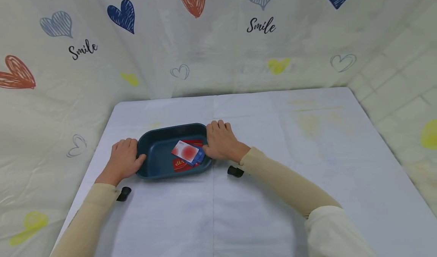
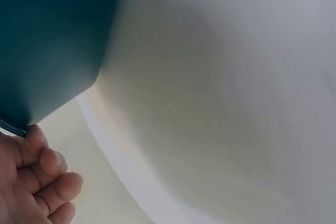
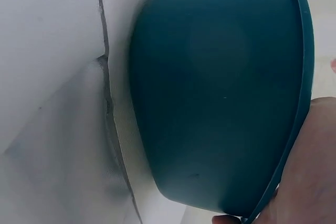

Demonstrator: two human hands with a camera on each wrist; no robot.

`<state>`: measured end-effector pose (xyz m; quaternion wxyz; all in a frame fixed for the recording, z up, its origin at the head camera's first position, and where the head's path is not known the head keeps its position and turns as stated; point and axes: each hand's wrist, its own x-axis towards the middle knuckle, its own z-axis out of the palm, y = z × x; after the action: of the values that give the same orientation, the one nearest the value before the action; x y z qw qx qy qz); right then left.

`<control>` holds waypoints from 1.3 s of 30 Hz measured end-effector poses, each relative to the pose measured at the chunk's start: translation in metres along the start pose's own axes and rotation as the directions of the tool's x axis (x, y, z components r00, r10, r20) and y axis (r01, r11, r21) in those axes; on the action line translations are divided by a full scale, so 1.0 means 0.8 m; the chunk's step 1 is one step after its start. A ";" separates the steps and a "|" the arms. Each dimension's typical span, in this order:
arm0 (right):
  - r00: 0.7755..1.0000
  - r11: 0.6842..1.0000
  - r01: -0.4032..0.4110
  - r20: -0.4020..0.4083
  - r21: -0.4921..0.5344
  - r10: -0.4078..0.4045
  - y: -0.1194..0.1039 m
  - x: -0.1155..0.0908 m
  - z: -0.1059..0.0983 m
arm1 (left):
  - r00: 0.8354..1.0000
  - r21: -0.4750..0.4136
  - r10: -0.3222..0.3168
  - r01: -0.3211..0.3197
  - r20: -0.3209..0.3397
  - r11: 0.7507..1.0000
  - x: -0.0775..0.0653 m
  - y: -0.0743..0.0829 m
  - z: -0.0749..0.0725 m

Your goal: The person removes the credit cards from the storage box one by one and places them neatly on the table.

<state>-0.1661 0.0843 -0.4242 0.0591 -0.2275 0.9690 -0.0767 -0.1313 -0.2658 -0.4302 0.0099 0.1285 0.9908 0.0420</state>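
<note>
A dark teal plastic basin (image 1: pixel 155 156), oblong with rounded corners, is between both hands at the left of the table. My left hand (image 1: pixel 123 159) grips its left end, thumb over the rim. At the opposite end my right hand (image 1: pixel 222 141) holds the rim, thumb inside. Cards lie overlapping in the basin's right half: a white card with a red disc (image 1: pixel 187 152) on top, a blue card (image 1: pixel 200 157) and red cards (image 1: pixel 181 166) under it. Outer walls of the basin fill much of the right wrist view. Whether its base touches the table cannot be told.
A white cloth with a crease covers the table (image 1: pixel 273 135). Behind it hangs a pale curtain (image 1: pixel 225 60) printed with hearts and "Smile". Black pieces sit at both wrists, one by the left wrist (image 1: pixel 124 193) and one by the right wrist (image 1: pixel 235 171).
</note>
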 end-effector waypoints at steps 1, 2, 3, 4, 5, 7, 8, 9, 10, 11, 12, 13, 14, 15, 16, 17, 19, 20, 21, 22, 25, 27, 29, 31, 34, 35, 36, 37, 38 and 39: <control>1.000 1.000 0.001 -0.003 -0.001 -0.001 0.002 -0.002 0.000 | 1.000 0.000 0.002 -0.002 -0.002 1.000 0.001 0.001 0.001; 1.000 1.000 0.001 -0.003 0.000 -0.001 0.003 -0.003 0.000 | 1.000 -0.002 0.004 -0.004 0.000 1.000 0.002 0.003 0.001; 1.000 1.000 -0.002 -0.003 -0.002 0.002 0.005 -0.005 0.000 | 1.000 -0.003 0.006 -0.006 0.002 1.000 0.002 0.005 0.002; 1.000 1.000 -0.006 -0.001 -0.002 0.006 0.007 -0.006 0.000 | 1.000 -0.006 0.010 -0.010 0.004 1.000 0.003 0.007 0.002; 1.000 1.000 -0.011 0.001 0.000 0.011 0.009 -0.008 0.000 | 1.000 -0.009 0.015 -0.015 0.006 1.000 0.005 0.009 0.003; 1.000 1.000 -0.023 0.004 0.002 0.023 0.013 -0.012 0.000 | 1.000 -0.015 0.024 -0.024 0.011 1.000 0.007 0.013 0.004; 1.000 1.000 -0.027 0.005 0.006 0.027 0.016 -0.014 0.000 | 1.000 -0.019 0.027 -0.027 0.011 0.999 0.007 0.015 0.004; 1.000 1.000 -0.030 0.004 0.011 0.030 0.018 -0.016 0.001 | 0.999 -0.021 0.031 -0.031 0.008 0.999 0.008 0.018 0.004; 1.000 0.999 -0.031 0.003 0.016 0.031 0.020 -0.018 0.001 | 0.999 -0.023 0.036 -0.036 0.004 0.999 0.009 0.020 0.004; 0.999 0.999 -0.033 0.000 0.020 0.033 0.022 -0.020 0.001 | 0.999 -0.026 0.042 -0.042 0.000 0.999 0.010 0.022 0.004; 0.999 0.999 -0.035 -0.003 0.023 0.035 0.024 -0.023 0.001 | 0.999 -0.027 0.048 -0.048 -0.005 0.998 0.010 0.025 0.004; 0.999 0.999 -0.038 -0.005 0.025 0.038 0.026 -0.025 0.002 | 0.998 -0.031 0.054 -0.054 -0.011 0.998 0.011 0.027 0.005; 0.999 0.999 -0.040 -0.006 0.029 0.040 0.028 -0.027 0.002 | 0.998 -0.033 0.059 -0.060 -0.016 0.998 0.012 0.030 0.005; 0.999 0.999 -0.042 -0.007 0.032 0.042 0.030 -0.030 0.002 | 0.998 -0.036 0.063 -0.064 -0.019 0.997 0.012 0.031 0.006; 0.999 0.999 -0.044 -0.008 0.033 0.044 0.032 -0.032 0.002 | 0.997 -0.038 0.068 -0.069 -0.021 0.997 0.013 0.034 0.007; 0.999 0.998 -0.046 -0.011 0.037 0.046 0.034 -0.035 0.002 | 0.997 -0.041 0.071 -0.072 -0.021 0.997 0.013 0.036 0.007; 0.999 0.998 -0.051 -0.012 0.042 0.051 0.038 -0.040 0.001 | 0.997 -0.043 0.076 -0.076 -0.019 0.996 0.014 0.040 0.009; 0.999 0.998 -0.052 -0.014 0.042 0.053 0.040 -0.042 0.001 | 0.997 -0.042 0.078 -0.079 -0.017 0.996 0.015 0.042 0.010; 0.998 0.998 -0.053 -0.016 0.041 0.054 0.041 -0.044 0.002 | 0.997 -0.045 0.081 -0.082 -0.015 0.996 0.016 0.044 0.010; 0.998 0.998 -0.054 -0.017 0.040 0.055 0.043 -0.047 0.002 | 0.996 -0.049 0.084 -0.085 -0.013 0.995 0.016 0.046 0.009; 0.998 0.998 -0.059 -0.023 0.034 0.060 0.048 -0.053 0.004 | 0.996 -0.053 0.091 -0.091 -0.008 0.994 0.018 0.054 0.007; 0.998 0.997 -0.062 -0.025 0.034 0.063 0.052 -0.059 0.005 | 0.995 -0.057 0.095 -0.095 -0.007 0.994 0.018 0.061 0.007; 0.997 0.997 -0.064 -0.030 0.038 0.065 0.054 -0.062 0.004 | 0.995 -0.061 0.095 -0.095 -0.009 0.994 0.018 0.064 0.008; 0.997 0.997 -0.065 -0.037 0.040 0.066 0.057 -0.066 0.004 | 0.995 -0.069 0.097 -0.098 -0.015 0.993 0.018 0.068 0.012; 0.996 0.997 -0.068 -0.047 0.045 0.070 0.062 -0.073 0.003 | 0.995 -0.078 0.100 -0.102 -0.023 0.992 0.018 0.075 0.014; 0.996 0.997 -0.070 -0.050 0.045 0.072 0.064 -0.074 0.004 | 0.994 -0.081 0.102 -0.104 -0.027 0.991 0.019 0.077 0.014; 0.996 0.996 -0.073 -0.051 0.049 0.075 0.065 -0.076 0.004 | 0.994 -0.084 0.104 -0.106 -0.027 0.991 0.019 0.080 0.014; 0.996 0.996 -0.076 -0.051 0.054 0.078 0.067 -0.078 0.004 | 0.994 -0.086 0.106 -0.108 -0.029 0.990 0.019 0.082 0.014; 0.995 0.995 -0.079 -0.050 0.058 0.082 0.069 -0.080 0.004 | 0.994 -0.089 0.107 -0.109 -0.030 0.990 0.019 0.085 0.013; 0.995 0.995 -0.081 -0.050 0.063 0.084 0.070 -0.082 0.003 | 0.994 -0.092 0.108 -0.110 -0.031 0.990 0.019 0.087 0.013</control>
<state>-0.1313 0.1635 -0.4315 0.0437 -0.1832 0.9760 -0.1095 -0.1283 -0.1937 -0.4343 0.0008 0.1814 0.9793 0.0903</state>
